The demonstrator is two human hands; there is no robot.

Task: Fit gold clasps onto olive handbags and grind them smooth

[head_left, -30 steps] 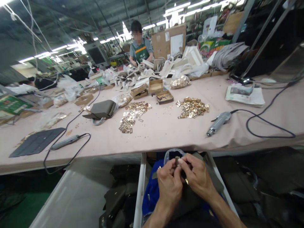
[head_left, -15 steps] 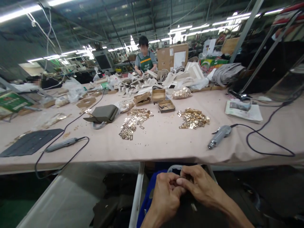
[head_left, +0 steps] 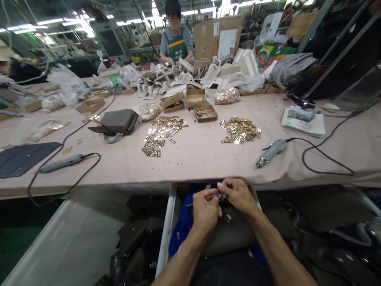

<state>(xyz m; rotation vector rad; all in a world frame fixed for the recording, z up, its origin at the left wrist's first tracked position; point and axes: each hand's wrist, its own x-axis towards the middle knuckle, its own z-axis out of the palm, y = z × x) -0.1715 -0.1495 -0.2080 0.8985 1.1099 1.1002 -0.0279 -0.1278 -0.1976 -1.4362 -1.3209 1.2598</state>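
Both my hands meet over my lap, just below the table's front edge. My left hand is closed, its thumb and fingertips pinched around a small metal piece. From the other side my right hand pinches at the same spot, thumb and index finger together. The piece's exact kind is too small to make out. Beneath the hands lies an olive-grey bag with a small shiny fitting on it.
Gold rectangular frames lie in a left pile and a right pile. A grey electric screwdriver rests at right, another electric screwdriver at left. Behind are a small open box, a folded olive bag and a co-worker.
The view has tilted down and shifted, so more of my lap and the olive-grey bag shows. My hands have separated slightly, exposing the small metal piece between the fingertips.
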